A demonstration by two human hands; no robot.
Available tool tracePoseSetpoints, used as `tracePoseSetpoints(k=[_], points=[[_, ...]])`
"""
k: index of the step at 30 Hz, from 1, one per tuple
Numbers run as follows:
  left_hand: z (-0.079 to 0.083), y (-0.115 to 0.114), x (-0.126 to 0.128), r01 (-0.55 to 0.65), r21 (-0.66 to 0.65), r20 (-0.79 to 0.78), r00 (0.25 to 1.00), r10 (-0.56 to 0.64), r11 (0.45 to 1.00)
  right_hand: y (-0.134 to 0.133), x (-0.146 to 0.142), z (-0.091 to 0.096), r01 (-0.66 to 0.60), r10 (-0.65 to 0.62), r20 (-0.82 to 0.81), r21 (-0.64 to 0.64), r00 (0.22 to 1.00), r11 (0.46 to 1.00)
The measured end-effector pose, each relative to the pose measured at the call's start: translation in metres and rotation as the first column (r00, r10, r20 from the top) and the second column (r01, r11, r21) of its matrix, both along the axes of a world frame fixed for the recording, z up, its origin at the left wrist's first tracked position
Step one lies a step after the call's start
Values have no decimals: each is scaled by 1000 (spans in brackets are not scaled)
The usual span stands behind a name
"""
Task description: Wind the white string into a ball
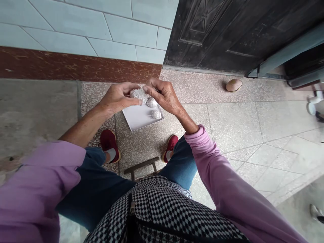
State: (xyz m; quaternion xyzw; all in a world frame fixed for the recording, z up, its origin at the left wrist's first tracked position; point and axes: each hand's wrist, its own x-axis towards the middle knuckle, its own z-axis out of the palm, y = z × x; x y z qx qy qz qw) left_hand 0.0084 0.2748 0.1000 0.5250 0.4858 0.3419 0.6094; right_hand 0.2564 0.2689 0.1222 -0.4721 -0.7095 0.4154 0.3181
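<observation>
My left hand (118, 96) is closed round a white, ruffled ball ornament (139, 94), thumb on the near side and fingers on the far side. Thumb and forefinger of my right hand (165, 95) are pinched together at the ornament's right edge; whatever sits between them is too small to make out. Beneath both hands a shallow white box (135, 118) lies on the floor. Inside it, a white ball (152, 102) is partly covered by my right hand. Another white ball (156, 115), with a thin thread or wire, rests near the box's right side.
My red shoes (109, 141) stand either side of the box's near end. Between my knees shows a stool's wooden bar (141, 166). Ahead are a tiled wall (76, 20) and a dark door (207, 37). A rounded pinkish object (234, 85) lies by the door.
</observation>
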Motion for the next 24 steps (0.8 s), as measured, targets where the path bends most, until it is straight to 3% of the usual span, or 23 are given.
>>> tracePoseSetpoints(k=[4, 9, 15, 24], points=[[2, -6, -1, 162, -21, 90, 983, -160, 987, 16, 6, -14, 42, -40, -55, 35, 998, 999], [-8, 3, -6, 223, 33, 264, 938, -224, 974, 22, 5, -28, 50, -46, -104, 36, 993, 998], [-13, 21, -9, 34, 51, 502, 863, -55, 998, 18, -2, -32, -19, 28, -104, 82, 994, 996], [-24, 35, -13, -213, 49, 419, 891, 173, 976, 2, -9, -28, -119, 115, 58, 87, 992, 989]])
